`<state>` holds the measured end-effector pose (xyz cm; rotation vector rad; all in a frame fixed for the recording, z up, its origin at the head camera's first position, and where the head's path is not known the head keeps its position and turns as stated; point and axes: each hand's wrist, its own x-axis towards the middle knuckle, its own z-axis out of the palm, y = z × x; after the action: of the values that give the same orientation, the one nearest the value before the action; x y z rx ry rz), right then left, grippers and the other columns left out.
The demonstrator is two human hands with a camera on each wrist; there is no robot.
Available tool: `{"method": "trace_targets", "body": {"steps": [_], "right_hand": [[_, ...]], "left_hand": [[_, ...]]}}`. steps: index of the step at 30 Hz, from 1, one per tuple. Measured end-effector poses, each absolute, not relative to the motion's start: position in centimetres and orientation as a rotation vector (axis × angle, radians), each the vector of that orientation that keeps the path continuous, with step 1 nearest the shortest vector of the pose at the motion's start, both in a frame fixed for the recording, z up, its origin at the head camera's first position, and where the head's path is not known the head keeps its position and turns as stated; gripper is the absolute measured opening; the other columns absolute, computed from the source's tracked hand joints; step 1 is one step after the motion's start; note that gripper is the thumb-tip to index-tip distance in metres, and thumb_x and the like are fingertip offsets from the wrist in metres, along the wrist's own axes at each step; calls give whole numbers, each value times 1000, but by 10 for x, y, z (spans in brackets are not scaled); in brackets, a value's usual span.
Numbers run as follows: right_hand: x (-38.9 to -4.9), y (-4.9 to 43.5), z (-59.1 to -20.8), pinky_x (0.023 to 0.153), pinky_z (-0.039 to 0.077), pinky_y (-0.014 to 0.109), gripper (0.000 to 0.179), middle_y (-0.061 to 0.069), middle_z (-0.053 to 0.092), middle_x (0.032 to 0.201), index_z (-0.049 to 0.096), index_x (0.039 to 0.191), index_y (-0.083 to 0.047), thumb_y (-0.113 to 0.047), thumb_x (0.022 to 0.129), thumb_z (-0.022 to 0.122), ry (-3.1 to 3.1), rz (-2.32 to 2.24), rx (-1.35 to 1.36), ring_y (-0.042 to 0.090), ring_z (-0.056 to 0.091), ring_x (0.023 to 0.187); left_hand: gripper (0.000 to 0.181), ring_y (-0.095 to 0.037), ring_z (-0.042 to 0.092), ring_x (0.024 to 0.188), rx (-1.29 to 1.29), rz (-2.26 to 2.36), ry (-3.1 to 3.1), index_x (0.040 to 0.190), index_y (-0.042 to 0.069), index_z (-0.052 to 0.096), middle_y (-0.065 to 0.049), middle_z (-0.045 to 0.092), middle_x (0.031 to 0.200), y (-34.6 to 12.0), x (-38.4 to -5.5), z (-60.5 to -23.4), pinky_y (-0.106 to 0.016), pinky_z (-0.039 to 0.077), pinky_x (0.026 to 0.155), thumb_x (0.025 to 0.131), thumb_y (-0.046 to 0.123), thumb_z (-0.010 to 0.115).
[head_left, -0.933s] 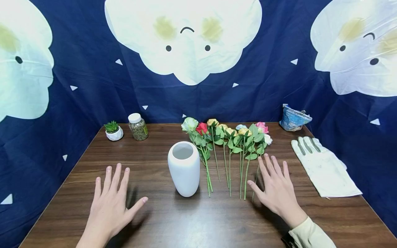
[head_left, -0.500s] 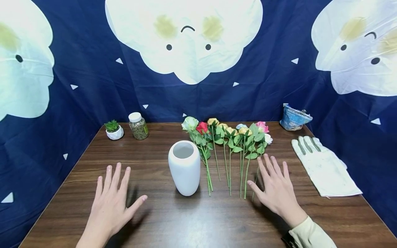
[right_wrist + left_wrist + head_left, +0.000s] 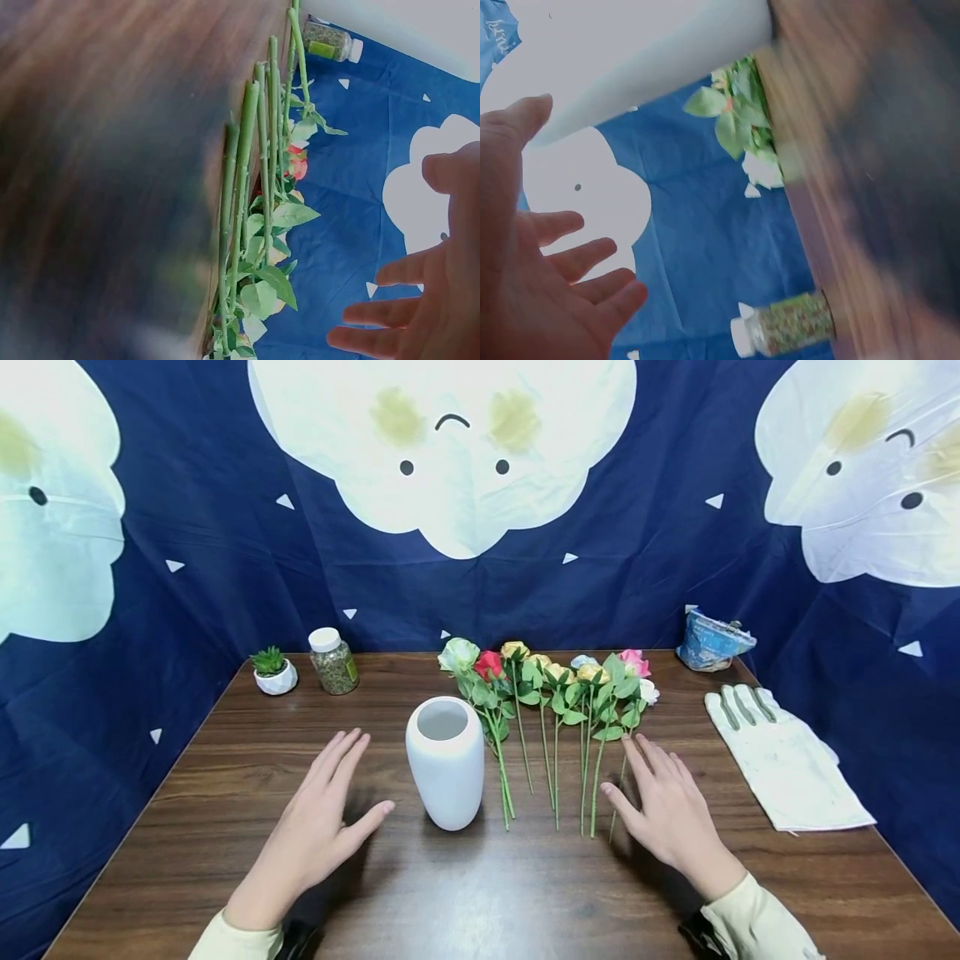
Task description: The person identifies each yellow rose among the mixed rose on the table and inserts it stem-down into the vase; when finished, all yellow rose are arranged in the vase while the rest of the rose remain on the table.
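A white vase (image 3: 446, 777) stands upright at the middle of the wooden table, its mouth facing up. To its left my left hand (image 3: 322, 818) hovers with fingers extended and thumb toward the vase, apart from it; the left wrist view shows the palm (image 3: 547, 300) holding nothing. Right of the vase lies a row of artificial roses (image 3: 555, 693) in several colours, their green stems (image 3: 247, 150) pointing toward me. My right hand (image 3: 675, 818) is spread beside the rightmost stems, fingers loosely extended and holding nothing. In the head view it covers part of one stem.
At the back left sit a small potted succulent (image 3: 275, 673) and a jar with a white lid (image 3: 333, 662). A blue crumpled bag (image 3: 714, 642) stands at the back right. White gloves (image 3: 787, 768) lie on the right side. Behind the table (image 3: 480, 902) hangs a blue cloth (image 3: 450, 593).
My left hand has moved to the right, toward the vase, and turned so its fingers point more to the right. My right hand has barely shifted. The view tilts slightly downward.
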<state>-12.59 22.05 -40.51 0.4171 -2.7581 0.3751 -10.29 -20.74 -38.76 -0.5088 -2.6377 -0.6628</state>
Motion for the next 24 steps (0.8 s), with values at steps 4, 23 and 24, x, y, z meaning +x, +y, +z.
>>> {"method": "trace_targets", "body": {"steps": [4,23,24], "right_hand": [[-129,221,-402,113,40,65,66,32,50,148,46,150,7,-36,102,62,-2756,423,428,54,52,130],[-154,233,-397,104,51,59,48,28,68,126,54,143,10,-25,112,43,-2828,1150,262,43,67,117],[-156,234,-397,103,53,57,48,29,68,125,52,143,12,-24,113,41,-2822,1246,252,43,68,115]], "left_hand": [[88,-43,41,145,-538,-814,-2637,158,6,36,-21,41,158,-196,-111,-382,-67,41,111,88,31,83],[92,-26,66,122,-632,-1377,-2516,153,9,47,-10,67,136,-165,-143,-366,-42,59,99,74,19,95],[92,-25,67,121,-634,-1380,-2514,152,10,47,-10,68,135,-165,-143,-366,-41,59,99,74,19,95]]}}
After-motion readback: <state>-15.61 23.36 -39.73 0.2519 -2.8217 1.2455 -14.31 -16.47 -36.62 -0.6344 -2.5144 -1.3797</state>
